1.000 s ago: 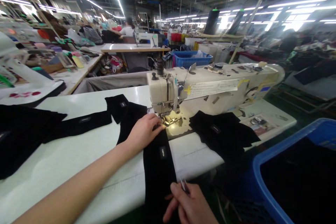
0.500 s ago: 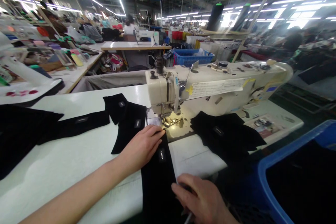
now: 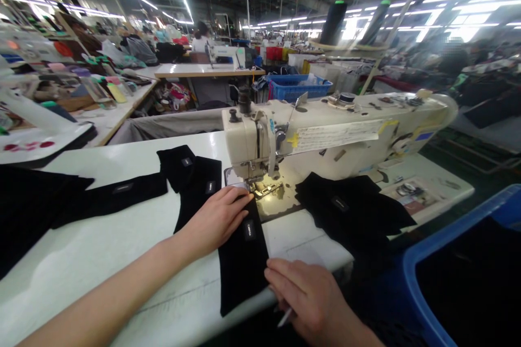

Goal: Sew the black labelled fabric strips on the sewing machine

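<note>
A black fabric piece [image 3: 242, 271] with a small lettered label [image 3: 249, 229] runs up to the needle area of a sewing machine [image 3: 260, 141]. My left hand [image 3: 222, 211] lies flat on its upper part, fingers stretched out with the tips close beside the presser foot [image 3: 256, 188]. At the fabric's right edge, near the table front, my right hand [image 3: 307, 293] is closed with its fingertips at the cloth. A thin, pale pointed tool [image 3: 285, 317] sticks out beneath that hand; most of it is hidden.
Labelled black pieces [image 3: 199, 184] lie left of the machine, and a black stack [image 3: 345, 206] lies right of the needle. A blue basket [image 3: 411, 271] with dark cloth stands at lower right. Thread cones [image 3: 334, 21] rise behind the machine.
The fabric has shifted slightly toward the machine, and its lower end now shows on the table. My right hand has moved up a little; my left hand stays by the presser foot.
</note>
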A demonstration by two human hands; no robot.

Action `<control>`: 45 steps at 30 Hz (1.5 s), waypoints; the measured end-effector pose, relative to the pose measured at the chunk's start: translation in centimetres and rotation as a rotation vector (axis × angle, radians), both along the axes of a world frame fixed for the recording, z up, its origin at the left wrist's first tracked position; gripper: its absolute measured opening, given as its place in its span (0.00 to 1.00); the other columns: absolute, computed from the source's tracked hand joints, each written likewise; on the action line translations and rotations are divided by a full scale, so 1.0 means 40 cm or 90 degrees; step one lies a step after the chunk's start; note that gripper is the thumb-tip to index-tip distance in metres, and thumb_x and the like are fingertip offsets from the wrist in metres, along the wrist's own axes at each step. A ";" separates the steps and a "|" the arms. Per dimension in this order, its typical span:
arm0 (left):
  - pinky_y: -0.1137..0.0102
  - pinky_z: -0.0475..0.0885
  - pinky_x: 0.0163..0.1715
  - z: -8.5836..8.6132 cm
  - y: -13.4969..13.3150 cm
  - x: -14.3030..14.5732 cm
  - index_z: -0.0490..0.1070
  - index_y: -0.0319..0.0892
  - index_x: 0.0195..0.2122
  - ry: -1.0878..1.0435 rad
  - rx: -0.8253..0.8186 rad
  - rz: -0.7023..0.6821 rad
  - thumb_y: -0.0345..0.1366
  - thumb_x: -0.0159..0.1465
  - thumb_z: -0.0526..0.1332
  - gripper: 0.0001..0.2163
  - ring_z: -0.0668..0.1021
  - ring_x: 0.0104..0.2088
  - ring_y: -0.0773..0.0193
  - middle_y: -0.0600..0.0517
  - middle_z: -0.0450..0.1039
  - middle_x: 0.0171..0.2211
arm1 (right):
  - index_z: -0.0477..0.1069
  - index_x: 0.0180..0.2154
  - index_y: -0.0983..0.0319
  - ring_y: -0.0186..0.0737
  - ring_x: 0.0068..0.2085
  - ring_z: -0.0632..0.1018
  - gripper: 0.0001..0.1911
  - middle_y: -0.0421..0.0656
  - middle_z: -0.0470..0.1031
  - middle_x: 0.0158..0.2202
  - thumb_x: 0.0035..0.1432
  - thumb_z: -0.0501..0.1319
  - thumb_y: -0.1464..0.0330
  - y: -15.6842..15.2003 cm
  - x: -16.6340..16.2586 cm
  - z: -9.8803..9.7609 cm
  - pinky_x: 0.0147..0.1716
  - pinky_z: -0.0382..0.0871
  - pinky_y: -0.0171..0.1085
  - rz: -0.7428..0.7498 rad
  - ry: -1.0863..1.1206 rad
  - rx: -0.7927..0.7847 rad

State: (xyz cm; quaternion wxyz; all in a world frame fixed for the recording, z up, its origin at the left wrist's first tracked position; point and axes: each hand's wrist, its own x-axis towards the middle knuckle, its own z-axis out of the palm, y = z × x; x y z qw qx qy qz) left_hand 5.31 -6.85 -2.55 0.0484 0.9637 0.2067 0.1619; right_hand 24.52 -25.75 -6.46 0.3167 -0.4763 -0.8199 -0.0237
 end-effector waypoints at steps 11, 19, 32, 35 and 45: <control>0.55 0.74 0.54 -0.014 0.013 -0.006 0.72 0.37 0.56 -0.006 0.024 -0.009 0.35 0.74 0.52 0.15 0.75 0.52 0.53 0.42 0.73 0.53 | 0.71 0.49 0.65 0.41 0.35 0.83 0.14 0.49 0.81 0.47 0.67 0.50 0.76 0.007 -0.004 0.009 0.30 0.76 0.36 -0.006 0.038 -0.017; 0.55 0.74 0.55 -0.014 0.017 -0.002 0.73 0.37 0.55 -0.014 0.017 -0.003 0.35 0.73 0.52 0.15 0.75 0.52 0.52 0.42 0.74 0.53 | 0.72 0.48 0.65 0.42 0.35 0.83 0.15 0.49 0.81 0.47 0.66 0.50 0.77 0.010 -0.006 0.007 0.31 0.77 0.37 -0.020 0.038 -0.022; 0.54 0.75 0.53 -0.009 0.013 -0.004 0.74 0.38 0.55 -0.011 0.040 0.000 0.36 0.74 0.52 0.15 0.76 0.53 0.52 0.42 0.75 0.53 | 0.72 0.49 0.64 0.40 0.34 0.82 0.16 0.50 0.81 0.48 0.66 0.50 0.75 0.002 -0.005 0.005 0.29 0.75 0.35 -0.028 0.007 -0.036; 0.54 0.75 0.53 -0.008 0.014 -0.005 0.74 0.38 0.55 -0.001 0.048 -0.001 0.36 0.74 0.51 0.16 0.75 0.52 0.52 0.42 0.75 0.53 | 0.73 0.48 0.64 0.39 0.31 0.81 0.16 0.49 0.81 0.47 0.65 0.50 0.76 0.004 -0.008 0.015 0.25 0.72 0.35 -0.029 -0.006 -0.031; 0.54 0.73 0.54 -0.007 0.024 -0.008 0.73 0.39 0.56 0.019 0.057 0.005 0.37 0.74 0.51 0.16 0.75 0.52 0.52 0.43 0.75 0.54 | 0.73 0.49 0.66 0.40 0.30 0.81 0.17 0.50 0.81 0.48 0.62 0.50 0.77 0.011 -0.010 0.027 0.23 0.70 0.37 -0.034 -0.039 -0.042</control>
